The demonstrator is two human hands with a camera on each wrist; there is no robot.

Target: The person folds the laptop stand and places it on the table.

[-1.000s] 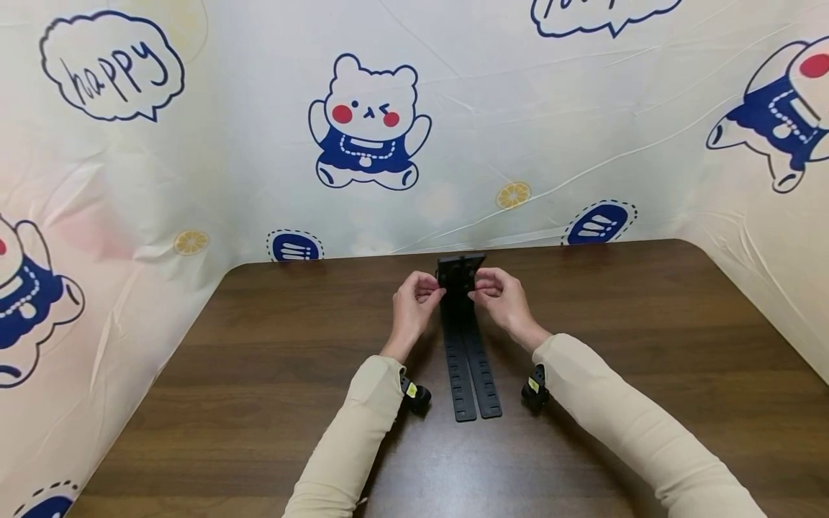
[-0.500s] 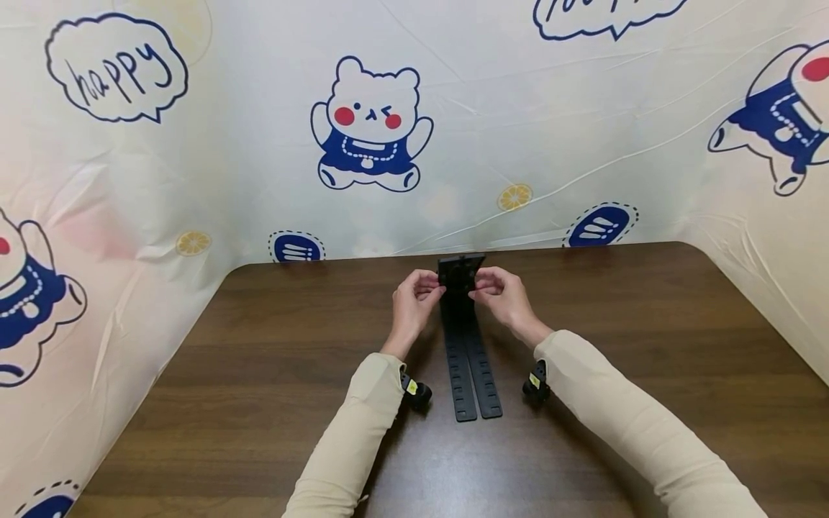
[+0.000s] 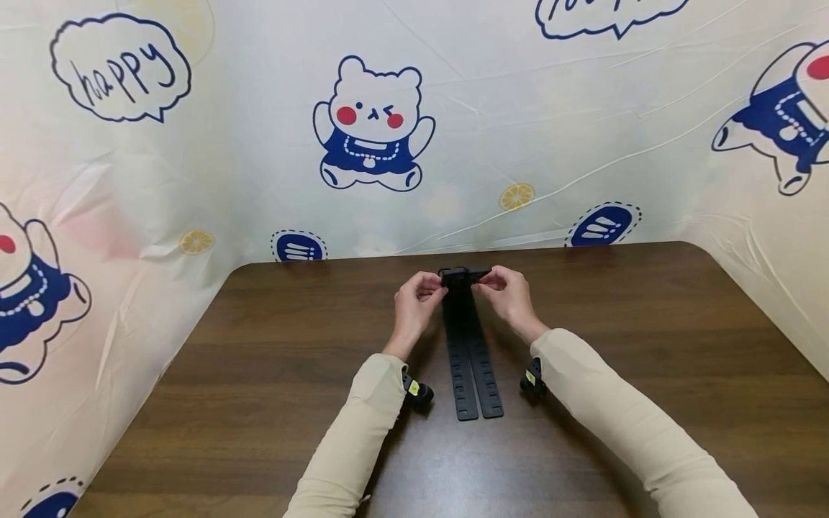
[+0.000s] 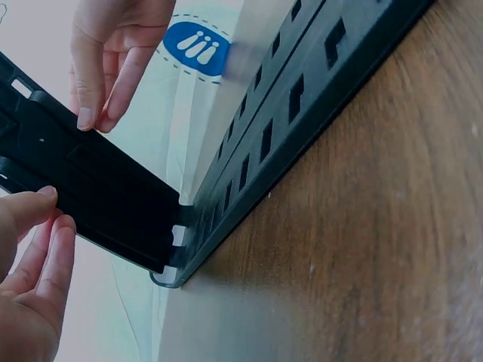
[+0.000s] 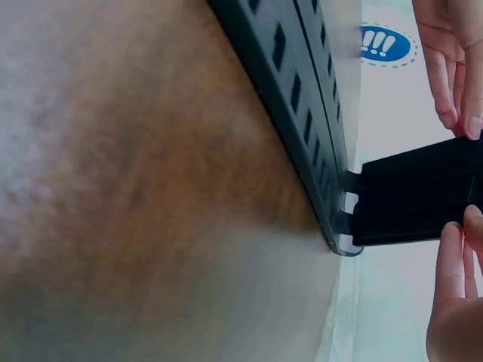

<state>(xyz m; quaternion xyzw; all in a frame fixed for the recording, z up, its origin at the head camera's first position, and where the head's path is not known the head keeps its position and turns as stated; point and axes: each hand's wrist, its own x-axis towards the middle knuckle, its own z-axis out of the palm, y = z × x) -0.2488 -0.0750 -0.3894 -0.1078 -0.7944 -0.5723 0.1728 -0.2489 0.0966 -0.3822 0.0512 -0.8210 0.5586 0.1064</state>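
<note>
A black folding stand point(image 3: 461, 338) lies lengthwise on the table, its two slotted strips pointing toward me. At its far end an upright panel point(image 4: 113, 181) joins the base by small hinges. My left hand point(image 3: 414, 306) pinches the panel's left edge between thumb and fingers. On the opposite side my right hand point(image 3: 509, 298) pinches a thin dark part jutting right from the panel's top. In the right wrist view the panel point(image 5: 415, 196) rises from the slotted base, with my right hand point(image 5: 460, 302) at one edge and my left hand point(image 5: 456, 60) at the other.
The brown wooden table point(image 3: 291, 403) has its far edge just behind the stand. A printed cloth point(image 3: 466, 144) hangs behind and along both sides. Wrist cameras point(image 3: 417, 392) sit on both cuffs, beside the stand.
The panel's top has tipped down and looks narrower from the head view, with a thin part now sticking out to the right. Both hands stay at its edges, nearly in place.
</note>
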